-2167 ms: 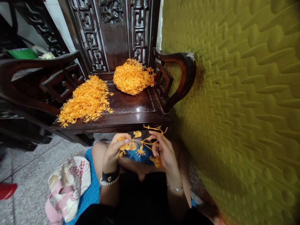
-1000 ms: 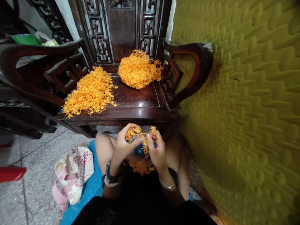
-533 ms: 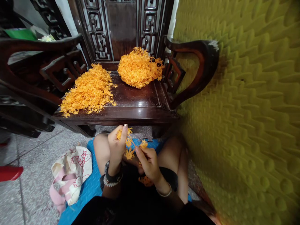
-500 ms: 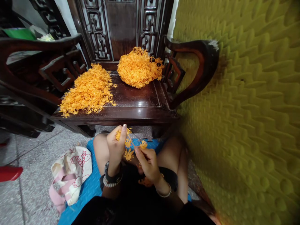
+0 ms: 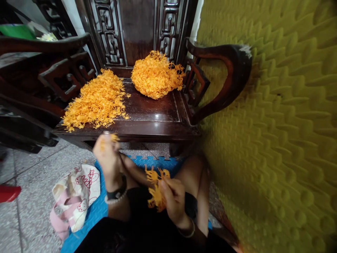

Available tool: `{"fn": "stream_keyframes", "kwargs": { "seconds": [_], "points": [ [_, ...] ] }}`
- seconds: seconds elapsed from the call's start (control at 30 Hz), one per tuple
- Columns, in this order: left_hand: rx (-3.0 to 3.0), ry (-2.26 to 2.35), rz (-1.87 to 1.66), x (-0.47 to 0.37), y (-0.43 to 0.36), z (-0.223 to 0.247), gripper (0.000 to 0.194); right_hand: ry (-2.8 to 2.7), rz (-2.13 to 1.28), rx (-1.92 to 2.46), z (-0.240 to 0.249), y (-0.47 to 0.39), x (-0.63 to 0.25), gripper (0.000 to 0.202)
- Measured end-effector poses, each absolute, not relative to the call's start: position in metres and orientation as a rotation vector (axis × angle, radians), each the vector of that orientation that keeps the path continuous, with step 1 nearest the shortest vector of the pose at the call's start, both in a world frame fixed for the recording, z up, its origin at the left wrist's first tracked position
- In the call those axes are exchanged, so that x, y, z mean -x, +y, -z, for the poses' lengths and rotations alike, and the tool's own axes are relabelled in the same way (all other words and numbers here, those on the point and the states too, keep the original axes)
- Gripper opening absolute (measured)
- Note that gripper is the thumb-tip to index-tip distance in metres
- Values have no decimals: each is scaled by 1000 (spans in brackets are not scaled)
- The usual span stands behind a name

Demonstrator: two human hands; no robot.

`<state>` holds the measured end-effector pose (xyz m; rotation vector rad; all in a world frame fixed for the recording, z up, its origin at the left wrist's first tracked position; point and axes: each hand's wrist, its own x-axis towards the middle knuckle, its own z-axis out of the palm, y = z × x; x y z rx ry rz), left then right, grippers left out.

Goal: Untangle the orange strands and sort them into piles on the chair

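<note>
Closed and blurred by motion, my left hand [image 5: 106, 158] grips some small orange pieces just below the chair seat's front edge. My right hand [image 5: 173, 198] pinches a cluster of orange flower-like pieces [image 5: 157, 195] over my lap. On the dark wooden seat [image 5: 150, 109] lie two heaps of the same orange material: a loose pile [image 5: 97, 102] spread at the left, and a rounder heap [image 5: 156, 75] towards the back. The two hands are well apart.
A pink-handled cloth bag [image 5: 85, 186] lies beside my left leg, partly on the blue mat [image 5: 92, 221]. The chair's curved right arm [image 5: 234, 77] stands near a textured yellow-green surface [image 5: 276, 123]. A red object [image 5: 9, 194] shows at the left edge.
My left hand has moved left and slightly up, away from my right hand. My right hand has shifted a little right and down, with the orange cluster below its fingertips.
</note>
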<state>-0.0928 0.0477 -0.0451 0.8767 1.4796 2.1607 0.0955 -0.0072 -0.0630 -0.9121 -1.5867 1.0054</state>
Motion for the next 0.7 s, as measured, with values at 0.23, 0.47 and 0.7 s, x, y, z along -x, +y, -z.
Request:
{"fn": "stream_keyframes", "kwargs": {
  "seconds": [0.23,0.47,0.7],
  "points": [
    [-1036,1543,-2078,121,58,45,36,-1429,-1000,1084,76,6,-108,44],
    [-2109,1803,-1357,76,155,18,24,-1381,-870,1127,71,20,-115,42],
    [-2117,1993,-884,63,204,52,19,-1265,-846,1164,77,25,-125,42]
  ]
}}
